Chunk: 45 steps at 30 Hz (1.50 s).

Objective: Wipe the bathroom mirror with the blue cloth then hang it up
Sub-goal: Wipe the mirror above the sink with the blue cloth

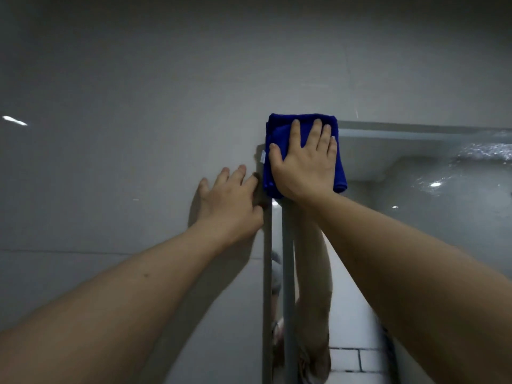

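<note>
The blue cloth (pixel 302 128), folded into a thick square pad, is found pressed flat against the upper left corner of the mirror (pixel 415 203). It is held there by the right hand (pixel 306 162), whose palm lies on the cloth with the fingers straight and slightly spread, pointing upward, and the thumb extended to the left. No curling of the fingers round the fabric is observed. A small white label (pixel 263 156) is seen at the cloth's left edge, which overlaps the mirror's grey frame (pixel 267 273).

The left hand (pixel 231 202) is laid against the grey wall (pixel 124 134) just beside the frame. Its fingers are extended and loosely spread on the wall surface, while the thumb is set against the frame's edge. Nothing is held in it.

Both forearms are raised and extended forward from the bottom of the view. A reflection of the right forearm is noted in the glass below the cloth. Wet streaks and bright glints are recorded on the right part of the mirror. Pale tiles with dark joints are reflected at the lower edge of the glass.
</note>
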Each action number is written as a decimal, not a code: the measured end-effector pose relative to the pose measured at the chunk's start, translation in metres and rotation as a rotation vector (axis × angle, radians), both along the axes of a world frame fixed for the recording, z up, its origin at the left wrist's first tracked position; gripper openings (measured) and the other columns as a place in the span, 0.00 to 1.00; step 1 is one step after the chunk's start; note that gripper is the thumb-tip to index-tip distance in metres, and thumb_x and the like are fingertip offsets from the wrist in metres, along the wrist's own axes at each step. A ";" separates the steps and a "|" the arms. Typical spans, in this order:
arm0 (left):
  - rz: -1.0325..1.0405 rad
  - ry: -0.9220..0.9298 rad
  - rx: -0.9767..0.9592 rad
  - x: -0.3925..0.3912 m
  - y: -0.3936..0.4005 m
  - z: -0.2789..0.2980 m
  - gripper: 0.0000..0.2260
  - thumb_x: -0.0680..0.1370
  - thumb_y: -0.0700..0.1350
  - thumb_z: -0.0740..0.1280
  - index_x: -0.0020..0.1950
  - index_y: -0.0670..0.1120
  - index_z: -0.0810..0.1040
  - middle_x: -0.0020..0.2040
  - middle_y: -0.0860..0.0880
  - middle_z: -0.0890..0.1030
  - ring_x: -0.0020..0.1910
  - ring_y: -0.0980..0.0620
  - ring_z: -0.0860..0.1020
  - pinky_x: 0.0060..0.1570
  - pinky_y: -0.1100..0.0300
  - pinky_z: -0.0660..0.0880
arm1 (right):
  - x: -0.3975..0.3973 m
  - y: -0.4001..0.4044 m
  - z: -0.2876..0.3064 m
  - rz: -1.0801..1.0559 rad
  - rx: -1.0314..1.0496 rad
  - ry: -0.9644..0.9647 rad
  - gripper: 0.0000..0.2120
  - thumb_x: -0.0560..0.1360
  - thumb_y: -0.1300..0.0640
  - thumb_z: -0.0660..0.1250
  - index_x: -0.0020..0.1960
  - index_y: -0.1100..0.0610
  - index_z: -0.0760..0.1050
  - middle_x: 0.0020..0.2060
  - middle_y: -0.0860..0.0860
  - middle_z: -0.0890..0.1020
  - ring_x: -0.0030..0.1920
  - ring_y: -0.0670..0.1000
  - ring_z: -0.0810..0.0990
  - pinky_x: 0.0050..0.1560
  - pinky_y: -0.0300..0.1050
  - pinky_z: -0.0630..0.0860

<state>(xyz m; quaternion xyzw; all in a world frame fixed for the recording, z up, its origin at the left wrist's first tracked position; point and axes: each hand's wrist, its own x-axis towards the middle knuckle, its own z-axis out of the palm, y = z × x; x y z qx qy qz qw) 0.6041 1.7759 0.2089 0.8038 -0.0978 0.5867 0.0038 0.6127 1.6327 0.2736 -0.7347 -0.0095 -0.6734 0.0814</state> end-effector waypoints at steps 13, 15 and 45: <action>-0.050 0.071 -0.046 -0.003 -0.001 -0.004 0.32 0.81 0.61 0.58 0.82 0.56 0.50 0.84 0.51 0.49 0.82 0.45 0.48 0.77 0.35 0.50 | -0.007 -0.004 0.030 0.004 -0.068 0.100 0.34 0.81 0.30 0.41 0.83 0.41 0.41 0.83 0.56 0.38 0.80 0.67 0.34 0.77 0.70 0.34; -0.049 0.088 -0.051 -0.007 0.000 -0.005 0.32 0.81 0.60 0.59 0.82 0.55 0.51 0.83 0.51 0.49 0.82 0.45 0.48 0.77 0.36 0.51 | -0.007 -0.011 0.027 0.005 -0.090 0.104 0.35 0.80 0.28 0.41 0.83 0.41 0.40 0.83 0.55 0.38 0.81 0.65 0.34 0.78 0.68 0.34; -0.129 -0.106 -0.118 -0.062 -0.077 0.011 0.26 0.82 0.53 0.60 0.79 0.51 0.63 0.81 0.47 0.60 0.80 0.45 0.56 0.78 0.46 0.54 | -0.008 -0.094 0.006 0.026 -0.056 0.082 0.34 0.82 0.33 0.45 0.83 0.41 0.38 0.82 0.57 0.36 0.81 0.63 0.34 0.79 0.66 0.36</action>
